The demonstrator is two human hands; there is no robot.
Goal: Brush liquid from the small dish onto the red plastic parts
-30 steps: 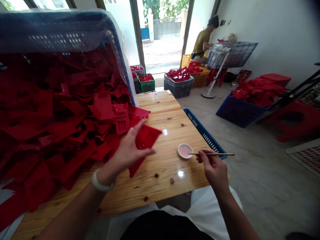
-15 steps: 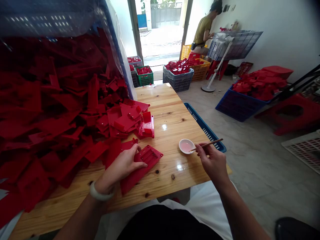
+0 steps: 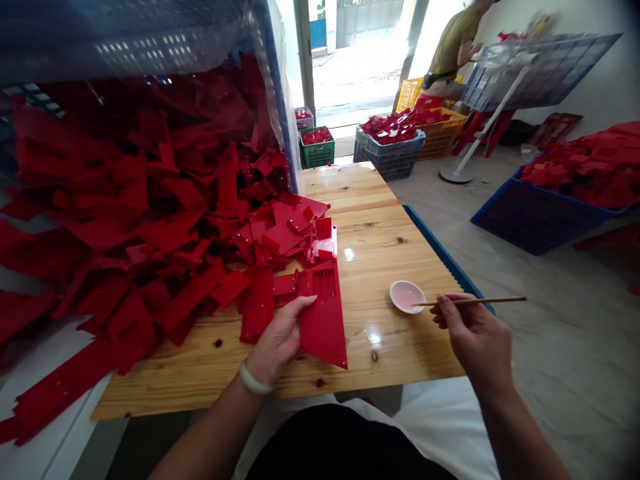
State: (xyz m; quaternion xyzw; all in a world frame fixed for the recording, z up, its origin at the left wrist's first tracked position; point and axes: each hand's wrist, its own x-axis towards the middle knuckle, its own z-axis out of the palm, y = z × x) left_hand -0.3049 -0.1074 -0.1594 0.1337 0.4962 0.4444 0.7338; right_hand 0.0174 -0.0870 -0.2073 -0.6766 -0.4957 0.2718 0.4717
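My left hand (image 3: 280, 337) grips a flat red plastic panel (image 3: 324, 327) by its left edge, thumb on top and fingers hidden beneath. The panel has a recessed slot near its far end. In my right hand (image 3: 473, 330) a thin wooden stick (image 3: 493, 301) is pinched between thumb and fingers. Its tip points left, at the rim of a small white dish (image 3: 393, 303) of pale pink liquid. Whether the tip touches the dish I cannot tell. Left of the panel lies another red piece (image 3: 257, 307) on the wooden table (image 3: 373, 230).
A big heap of red plastic parts (image 3: 165, 227) spills from a tipped, plastic-lined blue crate (image 3: 287, 100) at left. Crates of red parts, including a blue crate (image 3: 550, 207), stand on the floor beyond. A person (image 3: 453, 43) works by a fan stand (image 3: 493, 127).
My left hand has turned the red panel, so its slotted end now points away from me. The stick in my right hand lies flatter. The whole view has shifted.
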